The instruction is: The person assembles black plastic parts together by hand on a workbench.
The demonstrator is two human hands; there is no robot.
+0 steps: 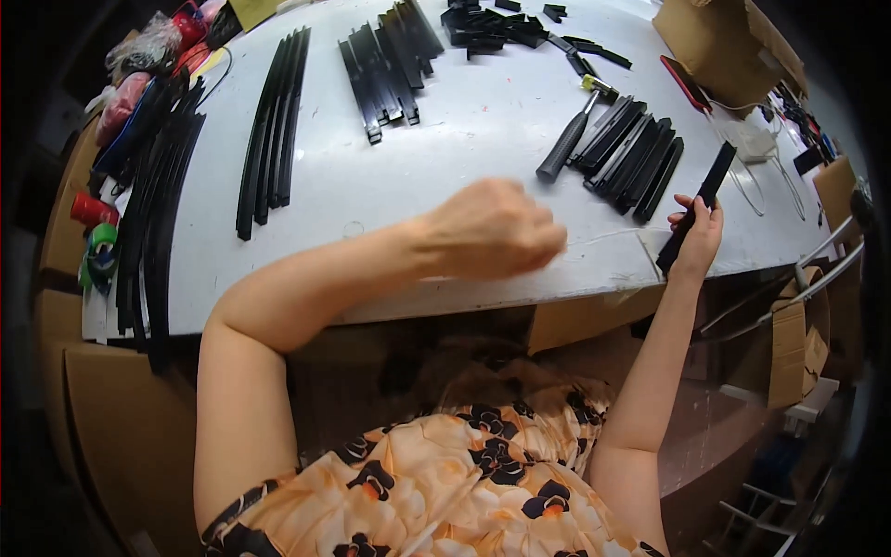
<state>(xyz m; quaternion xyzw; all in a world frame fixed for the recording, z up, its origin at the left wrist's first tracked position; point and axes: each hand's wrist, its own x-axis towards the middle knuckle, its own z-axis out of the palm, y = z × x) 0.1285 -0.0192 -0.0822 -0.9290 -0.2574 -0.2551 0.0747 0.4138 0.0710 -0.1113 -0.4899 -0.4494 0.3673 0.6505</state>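
Left hand: your left hand (501,227) was over the near part of the white table (445,139), blurred, fingers curled in narrow like a fist; could not tell whether it gripped anything.
Right hand: your right hand (701,241) held a short black strip (717,174), fingers wrapped around it.
Held strip: slanted near the table's front edge, on your right, far end leaning right; could not tell if it touched the table.
Short row: short black strips (631,158) lay side by side, just left of the held one.
Tool: a black-handled tool (565,147) lay beside that row, yellowish head away from you.
Far middle: a cluster of black lengths (390,70), then a heap of small black pieces (487,28).
Left side: long black strips (274,139) in a group; more long lengths (167,204) at the left, overhanging the front edge.
Far right: a red-edged phone (687,82) lay near an open cardboard box (719,46).
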